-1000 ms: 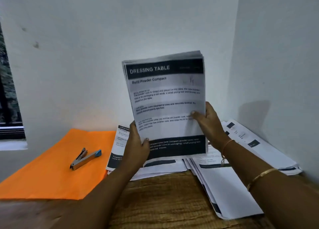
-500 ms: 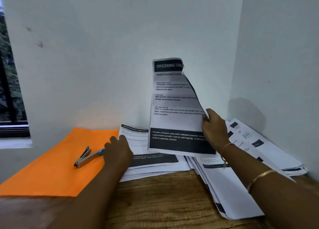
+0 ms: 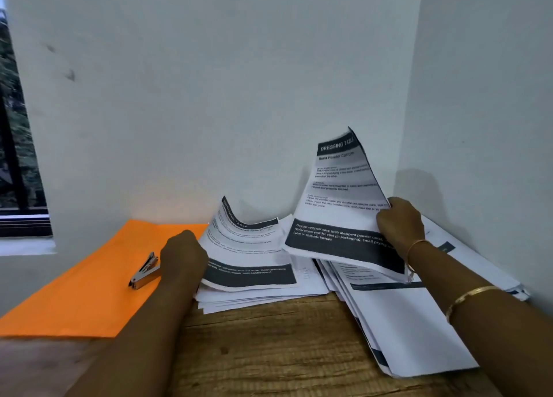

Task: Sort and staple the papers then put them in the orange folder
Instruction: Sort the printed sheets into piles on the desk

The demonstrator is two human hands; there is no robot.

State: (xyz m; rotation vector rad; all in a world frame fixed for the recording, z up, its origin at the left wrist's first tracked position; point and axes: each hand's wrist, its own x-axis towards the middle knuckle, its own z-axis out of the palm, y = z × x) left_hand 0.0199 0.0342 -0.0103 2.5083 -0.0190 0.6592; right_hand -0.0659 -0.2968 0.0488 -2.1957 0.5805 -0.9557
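Sorting looks unfinished, with nothing seemingly stapled or filed: the grip of the right hand (image 3: 399, 223) is clamped on a sheaf of papers (image 3: 338, 205) rising just left of it, while I cannot tell the grip of the left hand (image 3: 182, 256), its fingers hidden at a pile (image 3: 248, 265), with the stapler (image 3: 145, 272) and closed orange folder (image 3: 89, 292) just to its left.

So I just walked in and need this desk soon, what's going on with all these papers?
A person is mid-sort. The right hand grips a set of sheets headed Dressing Table by its right edge, held up over the wooden table. The left hand lifts the top sheets of the middle pile by their left edge. The stapler lies on the orange folder beside that hand, not in use.
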